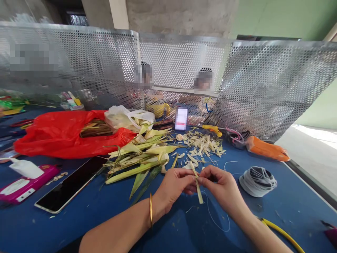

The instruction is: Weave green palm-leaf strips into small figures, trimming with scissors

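Observation:
A narrow, pale green strip of corn husk stands nearly upright between my two hands, over the front of the blue table. My left hand is closed, thumb and fingers pinching the strip at its middle from the left. From the other side, my right hand pinches at the same spot, its fingertips almost touching the left ones. A thin pale thread loops on the table below; whether its end is in my fingers I cannot make out. Past my left hand lies a heap of corn husks.
Husk shreds lie beyond my hands. A ball of grey cord sits right, near an orange packet and a yellow-handled tool. Left are a red bag, a phone and a magenta tissue pack. A perforated metal screen stands behind.

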### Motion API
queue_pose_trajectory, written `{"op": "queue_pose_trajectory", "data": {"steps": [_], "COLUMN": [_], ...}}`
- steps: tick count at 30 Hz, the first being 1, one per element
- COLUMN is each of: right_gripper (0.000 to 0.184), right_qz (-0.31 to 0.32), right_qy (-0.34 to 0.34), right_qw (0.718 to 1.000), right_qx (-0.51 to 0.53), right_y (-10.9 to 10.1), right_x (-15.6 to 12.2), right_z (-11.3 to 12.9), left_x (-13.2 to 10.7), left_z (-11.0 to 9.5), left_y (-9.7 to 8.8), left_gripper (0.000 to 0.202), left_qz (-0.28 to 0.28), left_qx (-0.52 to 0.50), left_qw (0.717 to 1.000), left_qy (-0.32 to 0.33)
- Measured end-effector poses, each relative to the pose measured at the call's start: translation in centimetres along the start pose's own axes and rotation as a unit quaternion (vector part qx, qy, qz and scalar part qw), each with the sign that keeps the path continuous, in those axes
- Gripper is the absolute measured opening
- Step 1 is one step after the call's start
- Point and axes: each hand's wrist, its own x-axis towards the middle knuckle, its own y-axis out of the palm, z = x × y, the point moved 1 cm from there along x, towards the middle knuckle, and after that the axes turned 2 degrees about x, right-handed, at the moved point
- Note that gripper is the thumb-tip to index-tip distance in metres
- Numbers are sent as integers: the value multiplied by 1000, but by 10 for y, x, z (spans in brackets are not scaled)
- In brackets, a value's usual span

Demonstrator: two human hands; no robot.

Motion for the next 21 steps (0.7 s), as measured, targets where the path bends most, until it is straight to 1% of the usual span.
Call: {"op": "queue_pose_trajectory", "data": {"steps": [3,5,7,8,9,10,12,14,16,17,18,19,21], "right_gripper": [16,16,11,10,14,19,27,26,24,24,24,23,18], "right_qz": [4,4,-4,-8,-7,0,31,60,67,62,54,39,5], "right_qy": [4,-14,-69,-115,-169,-226,-320,-375,-406,-413,-411,-397,-332], "right_qw": [1000,1000,994,984,968,945,891,846,820,816,822,837,891], "right_qx": [2,-26,-89,-134,-184,-236,-321,-373,-398,-400,-392,-374,-310], "right_y": [1,1,-2,-4,-7,-9,-12,-12,-10,-8,-7,-5,-3], "right_x": [0,0,-1,-1,-2,-2,-2,-3,-4,-5,-6,-6,-6], "right_z": [-2,-1,1,4,7,9,14,15,14,13,12,11,9], "left_x": [0,0,1,1,2,2,3,4,3,3,2,1,-1], "left_z": [0,-1,-2,-3,-4,-4,-5,-5,-3,-2,-2,-2,-3], "left_y": [-1,-1,-2,-2,-3,-4,-5,-5,-5,-4,-3,-2,0], "left_gripper": [16,16,15,14,13,13,13,14,13,13,13,14,15], "left_qz": [1,2,-6,-13,-20,-28,-39,-43,-40,-37,-35,-32,-28], "left_qx": [-5,-12,-28,-40,-52,-64,-81,-85,-75,-65,-53,-37,0], "left_qw": [1000,1000,999,999,998,997,995,995,996,997,998,999,1000], "left_qy": [-12,-19,-25,-29,-32,-34,-32,-28,-23,-21,-18,-13,1]}}
